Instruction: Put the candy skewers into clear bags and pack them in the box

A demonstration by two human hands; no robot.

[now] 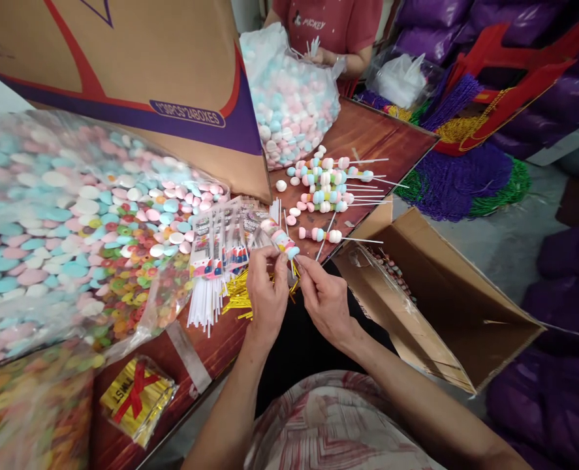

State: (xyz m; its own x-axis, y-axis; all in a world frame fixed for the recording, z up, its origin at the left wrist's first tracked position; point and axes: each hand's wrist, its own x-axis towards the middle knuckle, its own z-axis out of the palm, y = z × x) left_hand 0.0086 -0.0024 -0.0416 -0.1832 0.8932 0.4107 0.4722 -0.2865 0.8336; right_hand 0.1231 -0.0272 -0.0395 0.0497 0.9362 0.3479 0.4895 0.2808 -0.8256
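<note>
Just above the table's near edge, a candy skewer [280, 240] of pastel pieces is tilted, apparently in a clear wrapper. My left hand [268, 287] is closed on its lower end. Close beside it, my right hand [326, 300] pinches at the base of the skewer, around the stick or a thin tie; the fingertips hide which. Gold twist ties [239, 295] lie under my left hand. White sticks [205, 300] and printed clear bags [220, 238] are to its left. Finished-looking candy skewers [326, 189] lie in a pile beyond my hands, with a single skewer [318, 235] nearer.
Large bags of pastel candies [29, 248] and gummy rings [34, 411] cover the left side. A tall carton [172, 85] stands behind them. An open carton [446, 300] sits at right below the table edge. Across the table, a person [331, 32] holds white sticks.
</note>
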